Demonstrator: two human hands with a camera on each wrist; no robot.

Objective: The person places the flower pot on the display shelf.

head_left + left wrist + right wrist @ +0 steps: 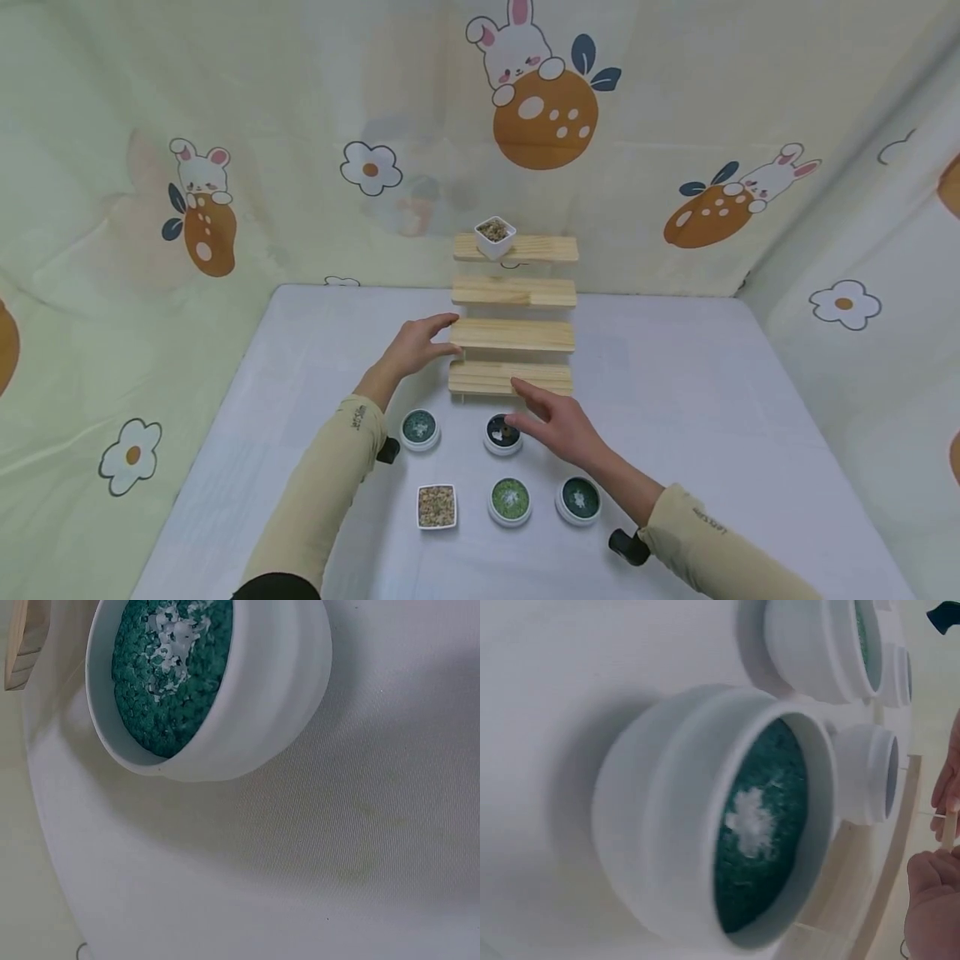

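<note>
Beige sleeves [322,483] bear unreadable lettering [358,416]. White planter pots [510,500] sit in two rows before the four-tier wooden stand [513,335], seemingly spaced for finger access. Right hand [558,423]: fingers parted, holding nothing, at the stand's front. Left hand [412,346]: thumb and fingers straddle the stand's left end, presumably steadying it; grip cannot be told. Gravel-filled pot [495,247]: stand's top tier.

Wooden shelf [513,335] — four pale, flat boards in ascending steps — standing upright. Round white pot [501,437] with a dark, white-flecked filling, upright and just in front of the lowest board.
</note>
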